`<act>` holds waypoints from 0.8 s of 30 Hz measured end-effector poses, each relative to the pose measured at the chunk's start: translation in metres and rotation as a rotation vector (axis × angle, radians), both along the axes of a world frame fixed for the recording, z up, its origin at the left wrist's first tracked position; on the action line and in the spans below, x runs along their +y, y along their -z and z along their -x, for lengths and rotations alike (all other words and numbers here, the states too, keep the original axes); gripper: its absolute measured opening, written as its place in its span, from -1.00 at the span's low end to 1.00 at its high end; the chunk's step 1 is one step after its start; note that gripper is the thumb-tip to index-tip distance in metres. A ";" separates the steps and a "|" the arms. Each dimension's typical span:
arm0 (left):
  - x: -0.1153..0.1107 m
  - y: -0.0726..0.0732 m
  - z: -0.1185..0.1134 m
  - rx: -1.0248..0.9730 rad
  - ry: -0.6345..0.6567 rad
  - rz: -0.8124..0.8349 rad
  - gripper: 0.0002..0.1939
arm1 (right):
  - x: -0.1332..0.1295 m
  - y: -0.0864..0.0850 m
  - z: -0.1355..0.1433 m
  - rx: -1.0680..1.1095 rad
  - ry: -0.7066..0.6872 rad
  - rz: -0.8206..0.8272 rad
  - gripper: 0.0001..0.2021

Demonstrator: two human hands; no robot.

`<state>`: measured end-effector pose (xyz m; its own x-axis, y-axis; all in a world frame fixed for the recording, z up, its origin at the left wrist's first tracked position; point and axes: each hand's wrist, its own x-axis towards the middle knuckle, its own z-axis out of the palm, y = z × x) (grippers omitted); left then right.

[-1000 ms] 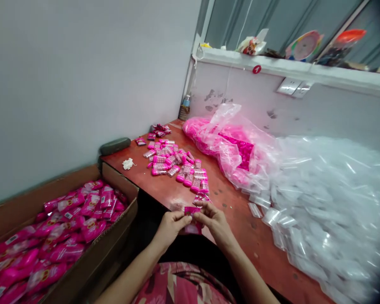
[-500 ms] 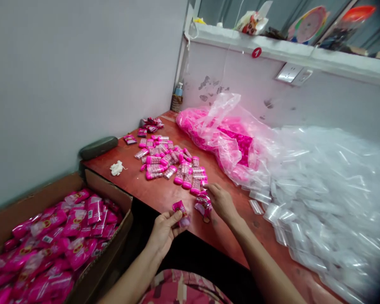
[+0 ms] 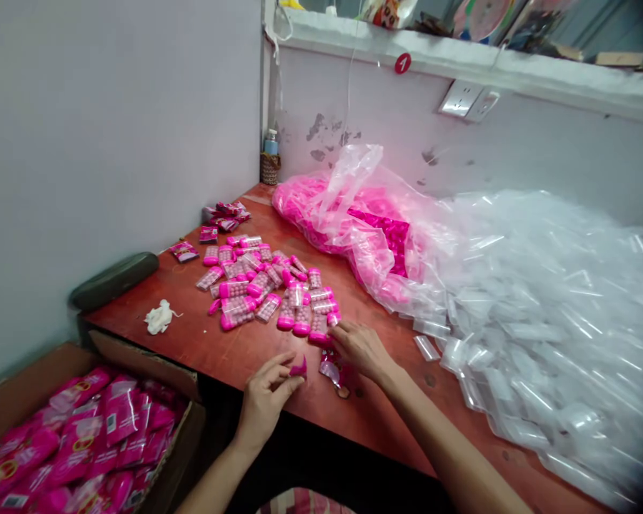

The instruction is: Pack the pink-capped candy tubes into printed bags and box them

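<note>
My left hand (image 3: 268, 395) is closed in a pinch on a small pink packet (image 3: 298, 368); only a pink edge of it shows past the thumb. Across the table's front part, my right hand (image 3: 363, 348) has its fingertips together at the end of a pink-capped clear tube (image 3: 333, 319). Beneath those fingers lie crumpled shiny wrappers (image 3: 331, 369), partly covered by the hand. Beyond both hands spreads a loose cluster of pink-capped tubes (image 3: 268, 307) with small pale pink balls inside.
A carton (image 3: 190, 435) of pink bags stands at lower left. Flat sachets (image 3: 185, 251), white tissue (image 3: 159, 316) and a dark case (image 3: 112, 280) lie on the table's left. A pink-filled plastic bag (image 3: 354, 235) and a big heap of clear tubes (image 3: 541, 321) occupy the right.
The view has shifted right. The packet in my left hand has turned, so less of it shows. My right hand stays by the same tube, its fingers lower over the wrappers.
</note>
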<state>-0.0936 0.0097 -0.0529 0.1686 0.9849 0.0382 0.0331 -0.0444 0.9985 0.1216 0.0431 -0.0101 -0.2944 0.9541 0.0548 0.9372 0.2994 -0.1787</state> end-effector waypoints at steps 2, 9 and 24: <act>0.006 -0.003 -0.009 0.092 0.089 -0.156 -0.91 | -0.002 -0.001 -0.005 0.148 0.023 0.003 -0.79; 0.012 -0.007 -0.064 -0.022 0.394 -0.259 -0.92 | -0.028 -0.015 -0.033 1.077 0.082 0.477 -0.85; -0.040 -0.037 -0.108 0.574 0.525 -0.891 -0.80 | -0.119 -0.014 -0.040 1.938 0.295 0.659 -0.72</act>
